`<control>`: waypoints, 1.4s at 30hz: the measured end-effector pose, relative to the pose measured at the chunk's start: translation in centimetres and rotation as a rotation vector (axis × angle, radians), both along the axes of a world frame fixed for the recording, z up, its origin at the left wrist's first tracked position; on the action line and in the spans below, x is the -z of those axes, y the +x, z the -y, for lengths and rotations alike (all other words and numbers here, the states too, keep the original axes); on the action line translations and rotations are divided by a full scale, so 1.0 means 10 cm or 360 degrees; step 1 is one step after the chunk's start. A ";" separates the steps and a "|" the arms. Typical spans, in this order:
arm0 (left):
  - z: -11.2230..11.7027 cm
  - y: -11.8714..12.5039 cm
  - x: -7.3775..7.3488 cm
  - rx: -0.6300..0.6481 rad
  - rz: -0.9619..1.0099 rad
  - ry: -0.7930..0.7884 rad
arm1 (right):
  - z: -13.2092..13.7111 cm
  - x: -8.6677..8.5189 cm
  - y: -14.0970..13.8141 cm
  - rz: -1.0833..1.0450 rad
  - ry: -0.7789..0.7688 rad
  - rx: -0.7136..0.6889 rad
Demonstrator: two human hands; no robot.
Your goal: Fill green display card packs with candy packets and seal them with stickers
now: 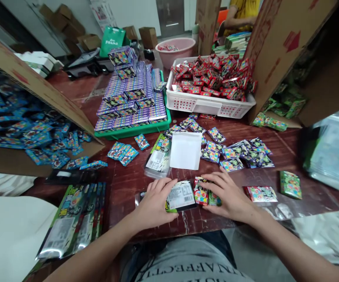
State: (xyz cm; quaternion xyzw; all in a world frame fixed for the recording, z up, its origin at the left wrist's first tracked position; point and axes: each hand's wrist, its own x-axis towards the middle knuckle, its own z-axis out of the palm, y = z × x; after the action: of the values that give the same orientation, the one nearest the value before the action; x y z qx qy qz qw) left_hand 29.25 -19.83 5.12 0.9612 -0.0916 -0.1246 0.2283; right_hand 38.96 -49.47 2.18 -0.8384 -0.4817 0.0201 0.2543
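My left hand grips a printed pouch, black and green with a pale label and barcode, lying flat at the table's near edge. Just right of it, my right hand has its fingers curled over a small red packet and a green packet. The red packet sits against the pouch's right end. Part of each packet is hidden under the fingers. Beyond my hands lie a white card and another printed pouch. To the right are a red packet and a green packet.
A green tray holds stacked purple packets, and a white basket is heaped with red ones. Loose purple packets lie ahead. Cardboard boxes with blue packets and green packets flank the table. Filled pouches lie left.
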 end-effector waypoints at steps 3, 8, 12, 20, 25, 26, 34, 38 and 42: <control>0.02 0.01 -0.01 0.0086 -0.0025 -0.0023 | -0.06 0.02 -0.04 -0.0133 0.0000 -0.0235; 0.04 0.01 0.07 0.0207 -0.0094 -0.0014 | -0.09 0.08 -0.04 -0.0219 0.0008 -0.0298; -0.01 0.00 0.10 0.0195 -0.0095 0.0059 | 0.10 0.06 -0.04 -0.0227 -0.0111 -0.0088; 0.09 0.00 0.11 0.0229 -0.0083 -0.0104 | 0.10 0.02 0.00 -0.0401 -0.0006 -0.0308; 0.18 -0.05 0.01 -0.0136 0.0041 -0.0200 | -0.04 -0.07 -0.03 -0.0619 0.0154 -0.0003; 0.22 -0.05 -0.01 -0.0265 0.0077 -0.0240 | -0.09 -0.07 -0.05 -0.0723 0.0237 0.0079; 0.41 0.17 0.16 -0.0809 0.0099 -0.1319 | -0.48 0.06 0.09 -0.1339 0.0796 0.0354; 0.23 0.20 0.28 -0.0733 0.0019 -0.1554 | -0.53 0.08 0.06 -0.1476 0.0813 0.0308; 0.08 0.21 0.25 -0.0716 -0.0071 -0.1595 | -0.60 0.09 -0.06 -0.1458 0.0892 0.0456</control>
State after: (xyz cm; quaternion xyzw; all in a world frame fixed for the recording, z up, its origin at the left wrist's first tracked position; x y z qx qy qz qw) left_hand 31.36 -20.64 2.58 0.7279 0.0729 -0.0340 0.6809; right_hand 38.39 -43.48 1.30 -0.7014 -0.1900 0.2189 0.6512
